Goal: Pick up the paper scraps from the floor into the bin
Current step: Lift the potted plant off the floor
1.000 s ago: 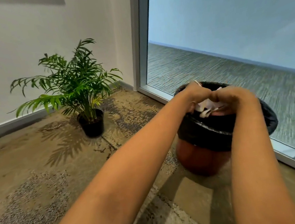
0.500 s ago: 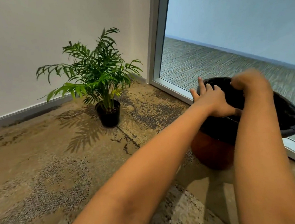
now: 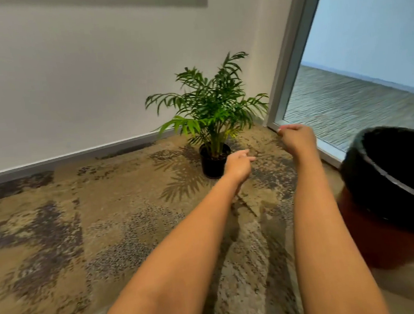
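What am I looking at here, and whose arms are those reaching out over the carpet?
There is no machine in this picture. A person wears a wide-angle camera on the head, so you look forward and down along their own two bare arms. The left hand and the right hand are both stretched out in front with loosely curled fingers, and neither holds anything. At the right edge stands the bin, a reddish tub lined with a black bag; its inside looks dark, so what it holds cannot be seen. On the patterned carpet in the corner stands a small potted plant, by a white wall and a big window. No paper scraps show on the floor in this view.
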Motion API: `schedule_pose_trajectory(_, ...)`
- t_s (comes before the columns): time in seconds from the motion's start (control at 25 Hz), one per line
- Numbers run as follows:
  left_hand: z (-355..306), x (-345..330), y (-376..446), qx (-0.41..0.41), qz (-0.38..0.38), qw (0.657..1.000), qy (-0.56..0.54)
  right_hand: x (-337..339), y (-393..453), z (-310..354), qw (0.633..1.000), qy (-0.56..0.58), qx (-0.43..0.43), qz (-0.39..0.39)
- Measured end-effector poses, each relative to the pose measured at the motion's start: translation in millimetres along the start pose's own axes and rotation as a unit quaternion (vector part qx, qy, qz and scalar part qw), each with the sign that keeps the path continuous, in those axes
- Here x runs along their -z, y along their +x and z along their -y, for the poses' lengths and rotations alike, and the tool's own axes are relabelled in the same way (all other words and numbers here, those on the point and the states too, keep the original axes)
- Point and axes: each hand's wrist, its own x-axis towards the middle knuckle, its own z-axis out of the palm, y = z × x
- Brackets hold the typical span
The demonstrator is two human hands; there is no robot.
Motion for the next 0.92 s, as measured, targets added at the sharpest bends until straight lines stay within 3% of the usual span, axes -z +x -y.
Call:
schedule_pose_trajectory(0.16,46.5,57.3,28.8,0.084,-0.133,0.984,-0.081,-69.5,0.7,-32.9,0.984,0.097,-0.100,0.107)
schedule_pose_trajectory(0.28,59.8,76.9,51.2,0.125,-0.176,0.968,-0.130,-110.4,2.0,-49.6,0.956,0.166,-0.186,0.156)
schedule_pose_trajectory(0.44,63.8,80.4,90.8,0.161,-0.171,0.959,-0.158,-157.7,20.7,-69.7,0.923,0.236,-0.256,0.161)
schedule_pose_trajectory(0.64,57.8,78.7,135.5,0.179,-0.113,0.956,-0.204,-183.3,57.0,-86.8,0.881,0.280,-0.322,0.205)
schedule_pose_trajectory(0.8,59.4,73.9,150.3,0.174,-0.126,0.955,-0.204,-194.5,65.3,-89.7,0.876,0.250,-0.322,0.258)
schedule_pose_trajectory(0.92,69.1,70.6,156.0,0.159,-0.138,0.955,-0.211,-203.4,62.5,-89.7,0.898,0.221,-0.296,0.238)
